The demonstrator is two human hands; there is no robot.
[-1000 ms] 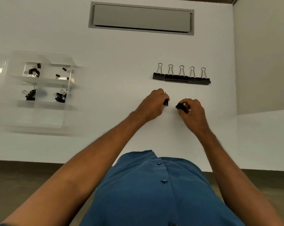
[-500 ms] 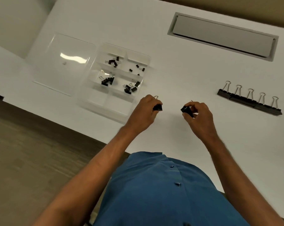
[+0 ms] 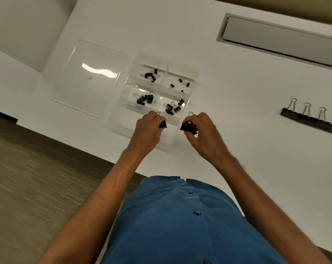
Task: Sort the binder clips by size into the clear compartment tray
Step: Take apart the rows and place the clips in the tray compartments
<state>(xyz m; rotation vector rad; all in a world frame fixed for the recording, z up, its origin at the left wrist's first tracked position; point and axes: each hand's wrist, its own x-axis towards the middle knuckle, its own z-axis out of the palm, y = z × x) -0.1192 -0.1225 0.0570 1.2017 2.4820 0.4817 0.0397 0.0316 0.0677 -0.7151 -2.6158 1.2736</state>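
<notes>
The clear compartment tray [image 3: 121, 111] lies on the white table, with small black binder clips in its four far compartments. My left hand [image 3: 149, 130] pinches a black binder clip [image 3: 163, 125] above the tray's near edge. My right hand [image 3: 203, 130] holds black binder clips [image 3: 188, 128] just right of the tray's near right corner; I cannot tell how many. A row of several large binder clips [image 3: 312, 118] stands on the table at the far right.
The tray's clear lid [image 3: 89, 79] lies flat to the left of the tray. A grey recessed panel [image 3: 281, 39] is set into the table at the back right. The table's front edge runs diagonally below my hands, with wood floor beyond it.
Both hands have carried their clips left from near the row of large clips to the tray's near edge. The camera has turned toward the tray.
</notes>
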